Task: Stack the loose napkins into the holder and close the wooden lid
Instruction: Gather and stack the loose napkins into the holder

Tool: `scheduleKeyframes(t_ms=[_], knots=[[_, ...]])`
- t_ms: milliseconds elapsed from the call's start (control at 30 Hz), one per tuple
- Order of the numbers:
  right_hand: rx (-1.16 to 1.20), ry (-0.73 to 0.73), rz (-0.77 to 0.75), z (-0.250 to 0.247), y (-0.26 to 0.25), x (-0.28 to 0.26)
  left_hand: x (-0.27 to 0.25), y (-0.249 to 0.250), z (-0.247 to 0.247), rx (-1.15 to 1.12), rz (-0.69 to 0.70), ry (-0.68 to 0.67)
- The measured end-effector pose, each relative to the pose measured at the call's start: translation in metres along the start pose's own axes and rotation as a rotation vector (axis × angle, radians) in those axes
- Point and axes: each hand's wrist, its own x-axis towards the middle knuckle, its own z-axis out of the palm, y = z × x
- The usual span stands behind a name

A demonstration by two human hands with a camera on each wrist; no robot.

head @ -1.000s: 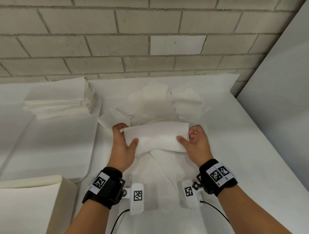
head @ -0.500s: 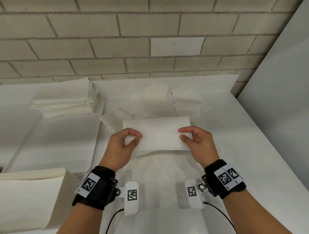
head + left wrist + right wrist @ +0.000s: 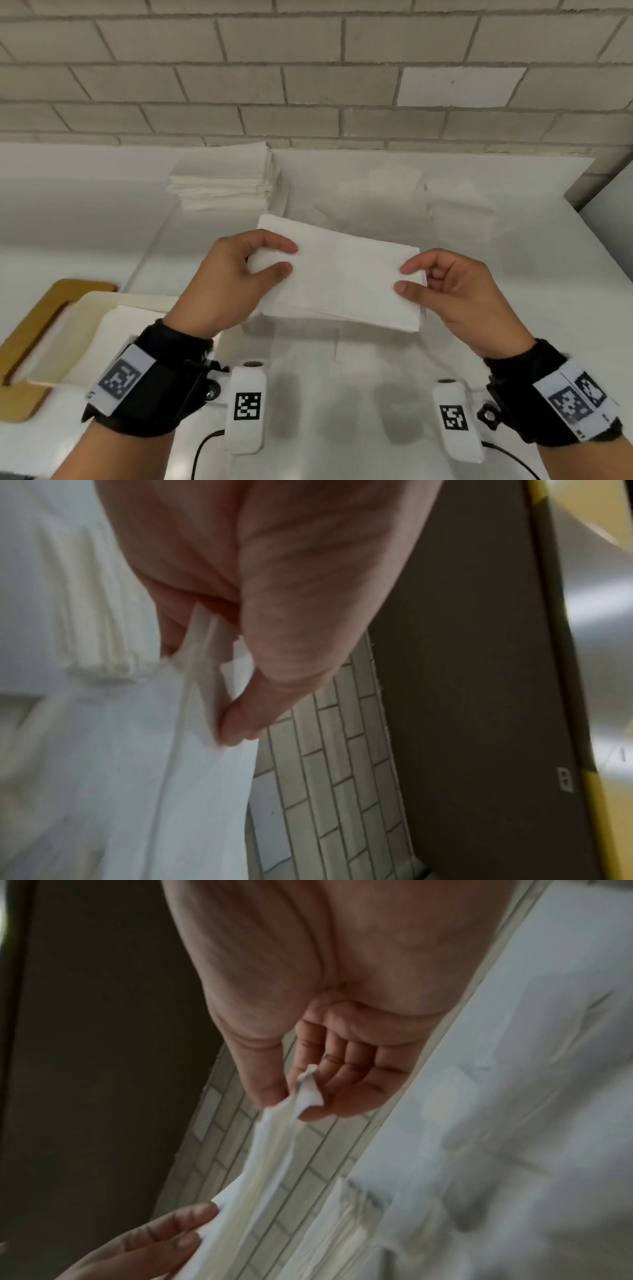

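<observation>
Both hands hold a small bundle of white napkins (image 3: 342, 274) flat in the air over the table. My left hand (image 3: 236, 277) pinches its left end between thumb and fingers; the left wrist view shows the napkins (image 3: 192, 750) squeezed under the thumb. My right hand (image 3: 442, 287) pinches the right end, with the napkin edge (image 3: 308, 1093) caught between thumb and forefinger. The cream holder (image 3: 99, 329) stands open at the lower left, below the left wrist, with paper inside it. Its wooden lid (image 3: 37, 329) lies beside it on the left. Loose napkins (image 3: 387, 198) lie scattered behind the bundle.
A neat stack of napkins (image 3: 222, 181) sits on a white tray (image 3: 171, 246) at the back left. A brick wall (image 3: 308, 68) closes the far side, and a white panel (image 3: 613, 205) stands at the right. Cables run from both wrist cameras toward the front edge.
Both hands have lifted the napkin bundle off the loose pile and carried it left and toward me. The view has swung left, so the holder and wooden lid now show.
</observation>
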Motion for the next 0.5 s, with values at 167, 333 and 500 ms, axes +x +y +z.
scheduleKeyframes(t_ms=[167, 333, 500], knots=[[-0.076, -0.174, 0.029, 0.089, -0.020, 0.003, -0.034, -0.015, -0.093, 0.197, -0.029, 0.035], [-0.294, -0.272, -0.044, 0.180, -0.029, 0.014, -0.051, -0.050, -0.182, 0.394, -0.087, 0.028], [-0.618, -0.338, -0.046, 0.228, -0.032, 0.018, -0.054, -0.076, -0.212, 0.653, -0.115, -0.147]])
